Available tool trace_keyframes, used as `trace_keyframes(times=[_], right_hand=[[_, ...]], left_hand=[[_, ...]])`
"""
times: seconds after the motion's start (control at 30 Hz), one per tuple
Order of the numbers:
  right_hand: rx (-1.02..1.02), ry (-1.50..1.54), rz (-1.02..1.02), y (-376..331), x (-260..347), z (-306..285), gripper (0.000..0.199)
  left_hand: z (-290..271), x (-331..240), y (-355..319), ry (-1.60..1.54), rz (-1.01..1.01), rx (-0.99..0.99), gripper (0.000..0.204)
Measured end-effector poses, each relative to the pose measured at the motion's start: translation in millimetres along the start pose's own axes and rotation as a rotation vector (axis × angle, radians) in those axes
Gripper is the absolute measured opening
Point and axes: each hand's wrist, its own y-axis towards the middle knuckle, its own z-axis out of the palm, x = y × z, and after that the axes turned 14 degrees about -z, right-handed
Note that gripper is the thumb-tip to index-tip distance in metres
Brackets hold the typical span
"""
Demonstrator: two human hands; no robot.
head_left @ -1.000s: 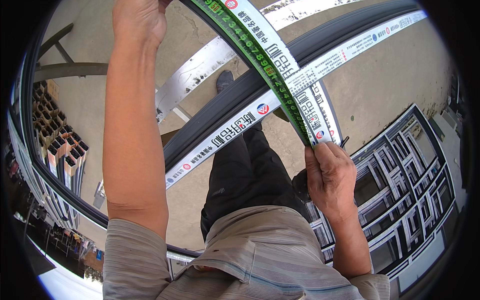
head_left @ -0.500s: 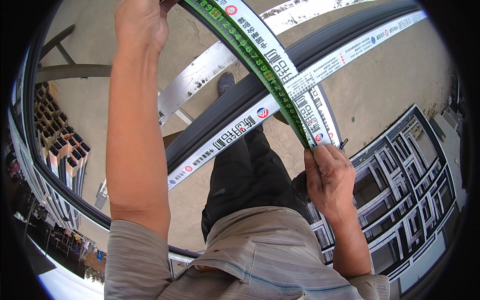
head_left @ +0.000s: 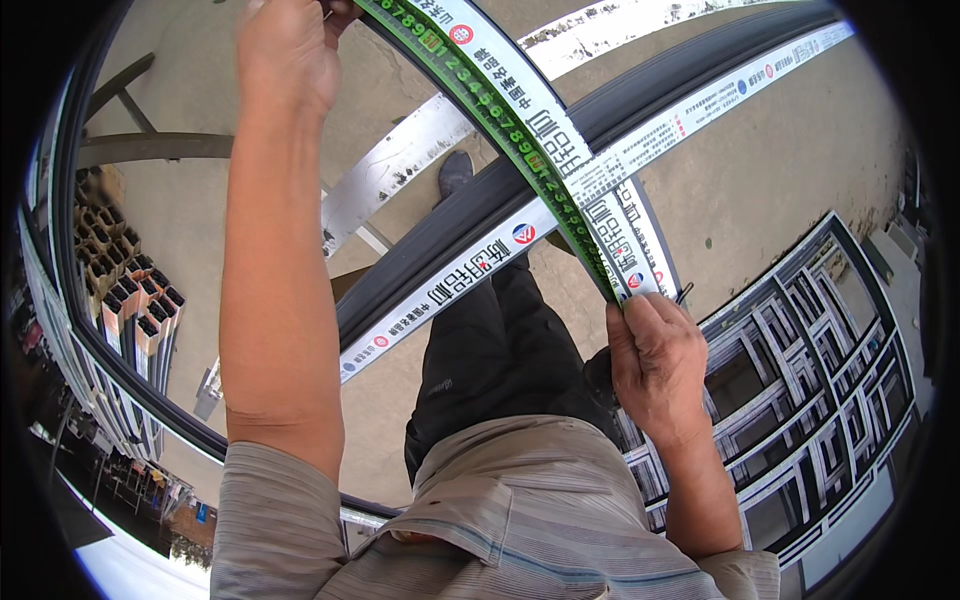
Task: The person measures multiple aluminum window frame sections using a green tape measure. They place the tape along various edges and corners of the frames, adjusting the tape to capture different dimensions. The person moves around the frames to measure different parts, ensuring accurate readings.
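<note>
Pinched between my right hand's (head_left: 655, 365) fingers was the near end of the green tape measure blade (head_left: 520, 150), which ran along the white-filmed aluminium profile (head_left: 560, 150) up and leftward to my left hand (head_left: 285, 50), closed on its far end.

I see the tape measure (head_left: 520, 150) running along the upper profile bar (head_left: 560, 130), from my left hand (head_left: 285, 50) at the far end to my right hand (head_left: 655, 355) at the near end. A second profile bar (head_left: 480, 270) crosses beneath it. Stacked frames (head_left: 800, 400) lie on the floor (head_left: 800, 170) to my right, bundled profile ends (head_left: 125, 300) to my left.
</note>
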Motion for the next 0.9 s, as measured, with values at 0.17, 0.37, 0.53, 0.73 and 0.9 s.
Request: trace_keyframes(times=[0.17, 0.37, 0.53, 0.73, 0.9], right_hand=[[-0.033, 0.002, 0.001, -3, 1, 2, 0.023], [-0.045, 0.011, -0.026, -5, 0, 1, 0.024], [-0.036, 0.034, -0.011, -10, -4, 7, 0.027], [-0.047, 0.063, -0.071, -12, -7, 5, 0.022], [-0.043, 0.044, -0.068, -16, -11, 8, 0.022]], left_hand=[[-6, 15, 3, -0.080, 0.023, 0.063, 0.036], [2, 9, -7, -0.050, -0.107, -0.093, 0.053], [-1, 16, -5, -0.029, -0.086, -0.047, 0.043], [3, 10, -10, -0.047, -0.082, -0.084, 0.047], [3, 13, -14, -0.061, -0.054, -0.063, 0.045]])
